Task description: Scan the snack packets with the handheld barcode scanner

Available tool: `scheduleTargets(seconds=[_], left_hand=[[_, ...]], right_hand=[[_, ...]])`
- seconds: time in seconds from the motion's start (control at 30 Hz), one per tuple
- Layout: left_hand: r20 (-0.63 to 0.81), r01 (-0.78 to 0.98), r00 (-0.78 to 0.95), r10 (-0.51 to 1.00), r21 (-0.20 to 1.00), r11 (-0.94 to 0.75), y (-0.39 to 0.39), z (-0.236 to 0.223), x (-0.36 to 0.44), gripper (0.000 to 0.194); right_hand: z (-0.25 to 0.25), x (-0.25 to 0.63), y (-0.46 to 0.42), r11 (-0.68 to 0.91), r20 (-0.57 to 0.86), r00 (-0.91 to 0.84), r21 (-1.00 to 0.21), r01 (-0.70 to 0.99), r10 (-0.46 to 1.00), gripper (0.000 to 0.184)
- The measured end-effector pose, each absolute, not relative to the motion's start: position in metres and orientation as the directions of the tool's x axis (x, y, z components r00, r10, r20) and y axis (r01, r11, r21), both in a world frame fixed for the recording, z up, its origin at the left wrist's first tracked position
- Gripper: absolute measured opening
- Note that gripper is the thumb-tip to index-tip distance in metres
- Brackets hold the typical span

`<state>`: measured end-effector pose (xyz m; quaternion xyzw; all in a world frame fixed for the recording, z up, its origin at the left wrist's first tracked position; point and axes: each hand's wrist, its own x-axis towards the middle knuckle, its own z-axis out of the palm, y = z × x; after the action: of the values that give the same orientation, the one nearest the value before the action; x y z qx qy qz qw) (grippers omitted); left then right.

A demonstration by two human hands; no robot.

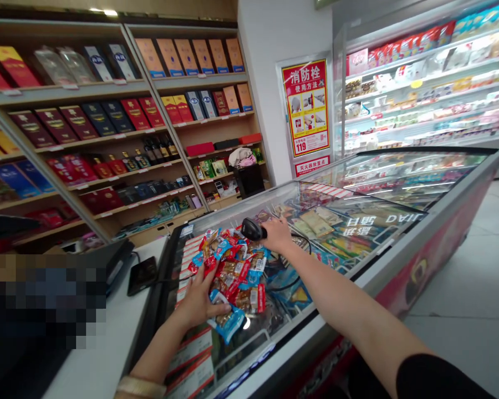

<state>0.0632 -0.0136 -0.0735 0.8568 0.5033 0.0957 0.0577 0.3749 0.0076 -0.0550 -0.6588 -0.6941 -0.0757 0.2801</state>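
Nearest is a black sleeve [436, 374]. Snack packets [233, 271] lie in a pile on the freezer [453, 211]. On the pile's near left side, the left hand [199, 296] is spread wide, touching packets but not seen to grip any. At the pile's far right edge, the right hand [278, 235] is curled round a scanner [253, 229]. Scanning seems the step now; the next move calls for one packet facing the scanner. Left of the pile, a phone [141, 276] lies on the counter [97, 363].

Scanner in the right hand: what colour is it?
Black; the scanner shows best in the head view.
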Motion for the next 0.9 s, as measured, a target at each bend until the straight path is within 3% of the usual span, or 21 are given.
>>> scheduleTargets(seconds=[0.13,0.27,0.37,0.5,0.6,0.9], left_hand=[[0.167,0.817,0.467,0.868,0.293,-0.496,-0.022,-0.070,0.064,0.103],[0.308,0.718,0.449,0.839,0.434,-0.544,-0.027,-0.068,0.058,0.060],[0.428,0.648,0.334,0.840,0.543,-0.534,-0.023,-0.069,0.057,0.032],[0.512,0.592,0.133,0.849,0.646,-0.483,-0.019,-0.075,0.061,0.045],[0.494,0.607,0.159,0.855,0.634,-0.479,-0.019,-0.077,0.064,0.062],[0.502,0.757,0.203,0.840,0.464,-0.460,-0.018,-0.071,0.057,0.046]], right_hand=[[-0.053,0.374,0.005,0.130,0.490,0.031,-0.292,0.948,0.871,0.032],[-0.052,0.373,0.004,0.133,0.493,0.042,-0.314,0.940,0.869,0.031],[-0.051,0.373,0.004,0.134,0.502,0.048,-0.320,0.938,0.863,0.030],[-0.050,0.373,0.002,0.131,0.517,0.057,-0.320,0.938,0.854,0.026],[-0.050,0.374,0.002,0.128,0.519,0.060,-0.318,0.939,0.853,0.026],[-0.051,0.377,0.003,0.113,0.510,0.062,-0.304,0.946,0.858,0.027]])
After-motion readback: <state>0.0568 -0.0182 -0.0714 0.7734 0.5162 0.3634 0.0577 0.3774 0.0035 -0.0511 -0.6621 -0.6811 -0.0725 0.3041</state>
